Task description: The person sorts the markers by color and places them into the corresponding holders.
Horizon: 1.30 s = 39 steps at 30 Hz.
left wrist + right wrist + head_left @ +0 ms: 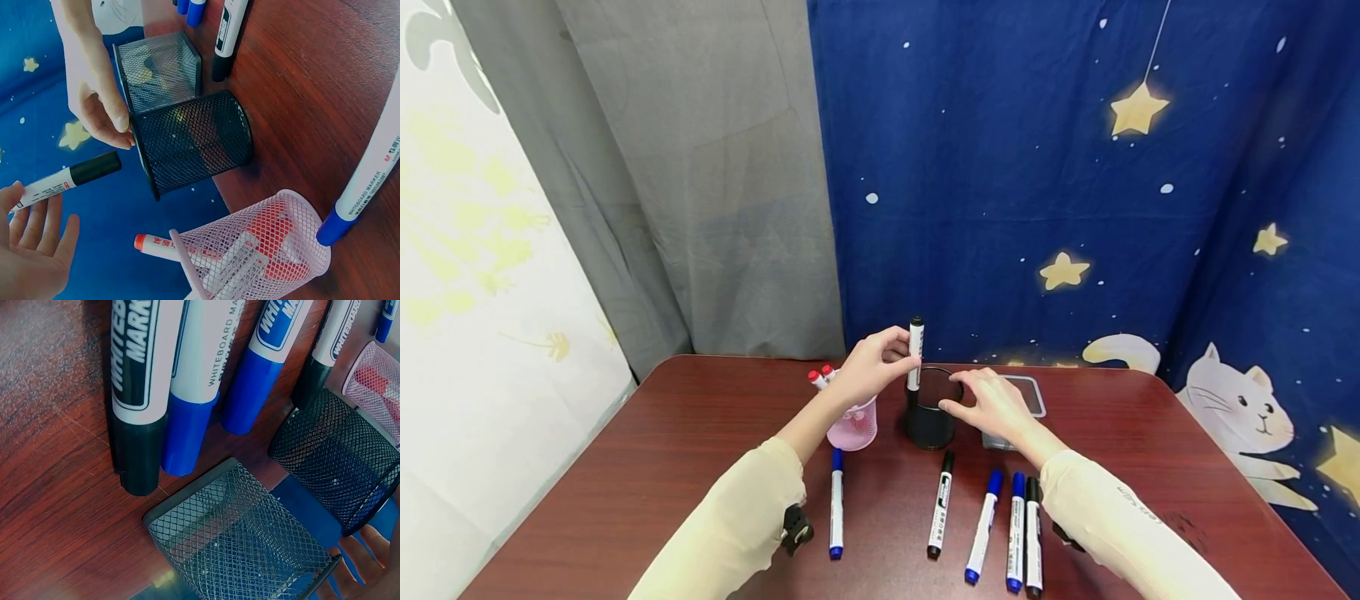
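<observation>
My left hand (874,367) pinches a whiteboard marker (915,346) upright, its black cap down, over the mouth of a round black mesh pen cup (931,432). In the left wrist view the capped end of this marker stands just outside the cup's rim. My right hand (994,403) holds the black cup by the rim from the right, thumb in front and fingers behind. Left of it stands a pink mesh cup (853,429) with red-capped markers (822,377) in it, partly hidden by my left wrist. A grey mesh square holder (159,72) stands behind my right hand.
On the brown table (700,467) lie a blue marker (837,504) at the left, a black marker (941,504) in the middle, and blue markers (983,525) beside another black one (1033,533) at the right. Curtains (985,167) hang behind the table's far edge.
</observation>
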Available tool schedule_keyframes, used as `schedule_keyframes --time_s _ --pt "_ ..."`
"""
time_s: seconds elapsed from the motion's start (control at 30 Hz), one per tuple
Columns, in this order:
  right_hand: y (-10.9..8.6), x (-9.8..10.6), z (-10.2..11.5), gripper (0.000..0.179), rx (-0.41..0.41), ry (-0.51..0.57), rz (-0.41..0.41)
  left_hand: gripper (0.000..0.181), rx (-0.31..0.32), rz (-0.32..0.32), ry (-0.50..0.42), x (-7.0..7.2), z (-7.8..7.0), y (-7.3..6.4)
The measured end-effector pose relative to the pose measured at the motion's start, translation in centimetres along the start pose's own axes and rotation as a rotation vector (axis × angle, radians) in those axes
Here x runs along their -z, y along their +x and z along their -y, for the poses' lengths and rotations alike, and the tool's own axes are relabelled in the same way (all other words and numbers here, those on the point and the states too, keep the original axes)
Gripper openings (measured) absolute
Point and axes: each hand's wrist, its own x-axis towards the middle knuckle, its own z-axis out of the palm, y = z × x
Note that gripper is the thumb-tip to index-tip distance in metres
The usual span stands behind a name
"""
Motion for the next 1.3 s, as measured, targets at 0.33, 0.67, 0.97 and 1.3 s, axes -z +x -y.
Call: schedule_keyframes --time_s 0.33,0.67,0.97,1.3 --pt "0.1 0.0 0.0 0.052 -0.005 -0.008 0.001 0.02 0.041 -0.024 -0.008 -0.5 0.9 0.9" --pt "0.0 0.0 -0.1 0.052 -0.003 -0.015 0.01 0.02 0.042 -0.065 -0.007 -1.3 1.6 1.8" --pt "0.0 -0.1 -0.1 0.052 0.003 -0.015 0.012 0.02 0.064 -0.057 0.039 -1.9 2.2 2.2" --pt "0.0 -0.1 0.0 0.051 -0.001 -0.022 0.002 0.025 0.05 -0.048 0.042 -2.5 3.1 1.5"
